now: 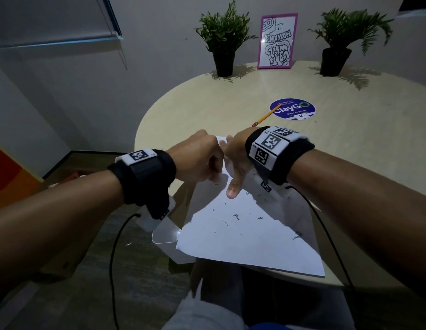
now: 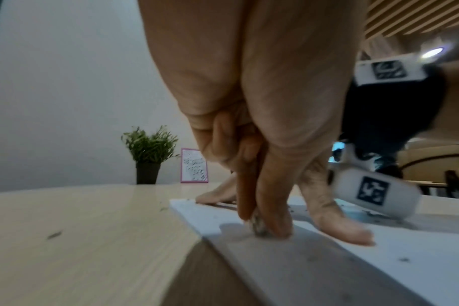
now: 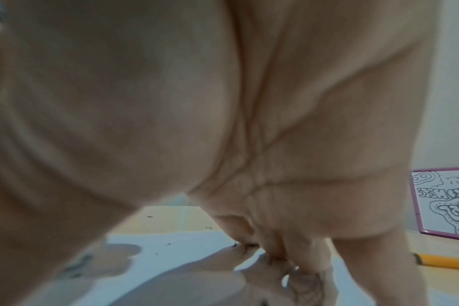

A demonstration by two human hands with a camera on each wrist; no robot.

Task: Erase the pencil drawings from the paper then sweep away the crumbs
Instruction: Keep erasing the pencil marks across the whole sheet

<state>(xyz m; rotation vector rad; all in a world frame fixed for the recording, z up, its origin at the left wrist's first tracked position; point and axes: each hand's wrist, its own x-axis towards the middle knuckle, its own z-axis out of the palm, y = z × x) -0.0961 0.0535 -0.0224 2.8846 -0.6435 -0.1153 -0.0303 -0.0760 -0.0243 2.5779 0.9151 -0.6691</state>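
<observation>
Paper [image 1: 250, 236] lies on near edge of table [image 1: 350, 163], one corner hanging off it, w/ crumbs [image 1: 235, 216] scattered on top. Both hands sit on paper's far end, left hand [image 1: 195, 158] beside right hand [image 1: 235, 158]. Pencil [image 1: 266, 115] lies behind them; two plants [image 1: 223, 36] flank a frame [image 1: 277, 41] at table's far edge.

One sheet of paper [image 1: 250, 236] on one round table [image 1: 350, 148]. One eraser [image 2: 258, 224], small and grey. One yellow pencil [image 1: 266, 116]. Two potted plants: one [image 1: 225, 41] left of the frame, one [image 1: 342, 39] right of it. One pink-framed picture [image 1: 277, 41]. One round purple sticker [image 1: 293, 109]. Two hands: left hand [image 1: 197, 158], right hand [image 1: 235, 160]. Eraser crumbs [image 1: 235, 216]: many, too small to count.
</observation>
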